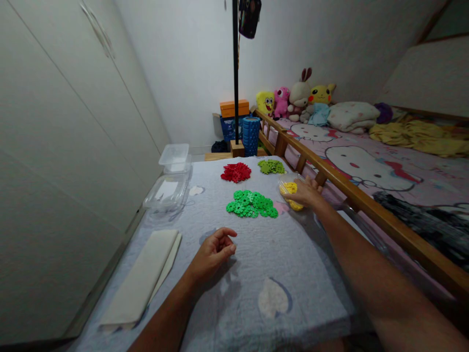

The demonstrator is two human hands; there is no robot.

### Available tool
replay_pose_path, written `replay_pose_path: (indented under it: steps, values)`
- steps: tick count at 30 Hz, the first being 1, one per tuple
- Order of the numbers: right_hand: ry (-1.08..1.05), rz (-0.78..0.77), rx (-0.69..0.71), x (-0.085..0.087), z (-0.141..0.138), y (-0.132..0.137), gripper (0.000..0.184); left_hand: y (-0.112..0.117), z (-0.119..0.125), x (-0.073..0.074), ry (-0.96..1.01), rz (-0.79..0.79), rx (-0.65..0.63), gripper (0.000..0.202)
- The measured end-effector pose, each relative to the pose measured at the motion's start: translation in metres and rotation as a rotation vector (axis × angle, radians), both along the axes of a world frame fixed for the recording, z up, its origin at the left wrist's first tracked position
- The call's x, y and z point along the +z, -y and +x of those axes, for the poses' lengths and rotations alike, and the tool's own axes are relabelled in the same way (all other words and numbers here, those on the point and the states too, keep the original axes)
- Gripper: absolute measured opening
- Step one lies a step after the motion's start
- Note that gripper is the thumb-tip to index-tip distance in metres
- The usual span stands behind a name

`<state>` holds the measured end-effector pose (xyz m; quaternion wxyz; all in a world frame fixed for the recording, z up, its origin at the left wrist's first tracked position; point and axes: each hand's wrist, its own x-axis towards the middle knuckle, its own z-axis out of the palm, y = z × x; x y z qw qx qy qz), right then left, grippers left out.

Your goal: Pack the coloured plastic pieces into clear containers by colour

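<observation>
My right hand point(306, 192) is at the right edge of the table, its fingers around a clear plastic container point(289, 177). Yellow disc-like toy pieces point(296, 205) show in or under that container; I cannot tell which. My left hand point(216, 249) hovers above the cloth near the middle, thumb and fingers apart and loosely bent, holding nothing. Beyond it lies a pile of green notched plastic discs point(251, 204). Farther back are a red pile point(236, 172) and a lighter green pile point(271, 166) of similar pieces.
Clear plastic containers point(166, 190) stand at the table's left edge, with a folded pale board point(142, 278) nearer me. A wooden bed rail point(330, 176) runs along the right side. Behind the table rises a black pole point(235, 88); a wardrobe point(73, 122) stands left.
</observation>
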<state>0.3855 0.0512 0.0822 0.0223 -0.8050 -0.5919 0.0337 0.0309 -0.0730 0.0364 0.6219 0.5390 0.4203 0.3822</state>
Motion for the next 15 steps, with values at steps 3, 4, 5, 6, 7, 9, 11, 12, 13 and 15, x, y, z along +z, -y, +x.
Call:
replay_pose_path:
  steps: [3,4,5,6,7,9,11,12,13,15]
  values:
    - [0.006,0.053,0.069,-0.0016,-0.001,0.0013,0.079,0.0007,0.0013,0.0016,-0.005,-0.004,0.003,0.041]
    - [0.022,0.071,0.09,-0.0023,-0.0026,0.0026,0.072,0.0011,0.0019,0.0024,-0.005,-0.008,0.007,0.04]
    - [0.044,0.089,0.107,-0.0028,-0.0044,0.004,0.066,0.0016,0.0024,0.0032,-0.005,-0.012,0.011,0.04]
    - [0.066,0.102,0.125,-0.003,-0.0059,0.0053,0.061,0.0019,0.0028,0.004,-0.006,-0.015,0.014,0.04]
    - [0.079,0.107,0.144,-0.003,-0.007,0.0065,0.056,0.0023,0.0032,0.0046,-0.009,-0.016,0.015,0.04]
    - [0.082,0.094,0.193,-0.0016,-0.0079,0.0082,0.048,0.0025,0.0035,0.0052,-0.015,-0.013,0.013,0.04]
    - [0.077,0.064,0.226,0.0009,-0.0067,0.0092,0.042,0.0024,0.0034,0.005,-0.025,-0.006,0.011,0.039]
    - [0.081,0.051,0.228,0.0022,-0.0054,0.0093,0.041,0.0022,0.0033,0.0047,-0.031,-0.001,0.012,0.039]
    - [0.092,0.045,0.221,0.0034,-0.0036,0.0092,0.041,0.002,0.0032,0.0044,-0.037,0.005,0.014,0.038]
    - [0.11,0.042,0.204,0.0046,0.0015,0.0079,0.042,0.0018,0.0032,0.0039,-0.048,0.017,0.023,0.037]
